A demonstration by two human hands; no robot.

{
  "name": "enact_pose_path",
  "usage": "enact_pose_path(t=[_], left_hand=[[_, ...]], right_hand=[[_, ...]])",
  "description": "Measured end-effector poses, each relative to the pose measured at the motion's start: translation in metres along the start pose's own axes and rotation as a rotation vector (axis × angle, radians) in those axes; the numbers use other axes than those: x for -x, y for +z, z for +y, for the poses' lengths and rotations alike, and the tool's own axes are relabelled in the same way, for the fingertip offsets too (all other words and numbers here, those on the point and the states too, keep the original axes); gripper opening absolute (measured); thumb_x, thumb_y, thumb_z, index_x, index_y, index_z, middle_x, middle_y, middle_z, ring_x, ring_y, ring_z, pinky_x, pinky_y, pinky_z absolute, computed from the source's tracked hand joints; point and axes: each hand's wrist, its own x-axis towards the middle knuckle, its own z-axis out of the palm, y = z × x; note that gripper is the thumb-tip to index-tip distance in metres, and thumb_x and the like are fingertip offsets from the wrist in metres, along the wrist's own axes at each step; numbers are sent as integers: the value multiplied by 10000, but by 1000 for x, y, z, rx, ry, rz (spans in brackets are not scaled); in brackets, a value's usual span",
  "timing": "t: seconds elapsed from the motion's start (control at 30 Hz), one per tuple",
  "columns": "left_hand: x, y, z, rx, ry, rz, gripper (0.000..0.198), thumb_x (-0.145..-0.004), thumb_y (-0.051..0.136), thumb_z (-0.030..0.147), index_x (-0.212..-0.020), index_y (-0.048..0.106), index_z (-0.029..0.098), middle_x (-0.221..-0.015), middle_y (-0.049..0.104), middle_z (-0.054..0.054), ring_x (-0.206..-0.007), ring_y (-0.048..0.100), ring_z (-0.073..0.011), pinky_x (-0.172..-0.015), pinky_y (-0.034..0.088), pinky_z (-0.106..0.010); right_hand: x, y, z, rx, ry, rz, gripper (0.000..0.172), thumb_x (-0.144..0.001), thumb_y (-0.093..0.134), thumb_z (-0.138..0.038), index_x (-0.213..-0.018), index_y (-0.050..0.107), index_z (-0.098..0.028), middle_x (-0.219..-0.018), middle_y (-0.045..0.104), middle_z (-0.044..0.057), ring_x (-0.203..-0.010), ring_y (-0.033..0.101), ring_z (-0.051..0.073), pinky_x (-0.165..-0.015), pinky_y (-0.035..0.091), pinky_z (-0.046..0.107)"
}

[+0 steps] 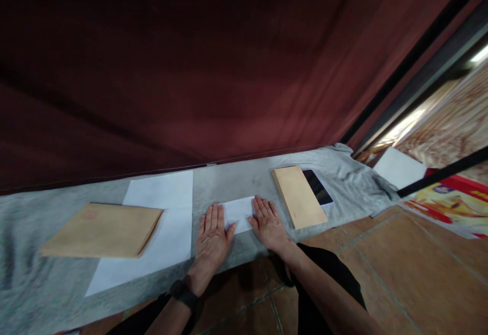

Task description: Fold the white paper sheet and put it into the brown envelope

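Note:
A small white sheet of paper [240, 213], which looks folded, lies on the grey cloth in front of me. My left hand [212, 234] rests flat on its left end, fingers stretched forward and thumb pointing inward. On the right end my right hand [270, 227] lies palm down, its fingers extended and the thumb reaching over the paper. Both hands cover the paper's ends, so its full width is hidden. Neither hand grips anything.
Left of me a brown envelope stack [102, 229] lies partly over large white paper [171, 198]. To the right, a stack of tan envelopes [299, 198] overlaps a dark-screened phone [317, 186]. A dark red curtain [229, 70] hangs behind the grey cloth [232, 177].

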Motion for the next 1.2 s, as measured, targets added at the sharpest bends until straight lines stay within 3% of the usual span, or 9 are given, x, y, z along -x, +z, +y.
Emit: enact_pose_path(t=[0.3,0.37,0.5,0.77,1.0,1.2], left_hand=[[1,0,-2,-19,-14,17,719,-1012,308,515,-1522,384,14,-1569,409,-243,-1499,341,-328,-1210,286,-514],[1,0,-2,-13,-20,12,710,-1007,335,506,-1516,398,14,-1570,404,-249,-1503,331,-334,-1210,282,-521],[1,-2,-3,4,-34,-7,659,-995,394,462,-1508,433,51,-1582,393,-236,-1505,325,-340,-1208,285,-528],[2,-5,-6,27,-17,6,611,-996,408,405,-1505,446,69,-1597,370,-226,-1505,314,-364,-1197,294,-568],[1,-7,-22,156,300,-89,547,-990,435,356,-1484,486,127,-1574,440,-158,-1493,358,-312,-1199,328,-549],[-1,-5,-35,154,393,-110,511,-936,500,284,-1421,554,132,-1526,506,-163,-1449,435,-298,-1180,378,-505]], right_hand=[[-1,-4,-2,11,95,16,546,-1048,402,-311,-1518,417,-34,-1578,410,182,-1468,398,298,-1214,314,478],[-2,-6,-10,-2,49,34,569,-1043,416,-313,-1541,377,-41,-1601,369,180,-1481,377,294,-1221,306,477],[2,1,-30,-76,-210,20,603,-1042,445,-417,-1567,354,-134,-1635,326,103,-1512,321,252,-1254,259,458],[1,9,-32,-103,-160,-1,636,-1029,455,-532,-1538,420,-151,-1626,334,152,-1501,342,288,-1244,271,474],[-6,-6,-19,-137,-250,-119,776,-965,533,-623,-1533,413,-107,-1623,319,209,-1530,268,310,-1242,278,490],[-9,-15,-19,-130,-234,-176,777,-939,585,-620,-1493,471,-87,-1595,371,225,-1506,324,321,-1237,299,476]])
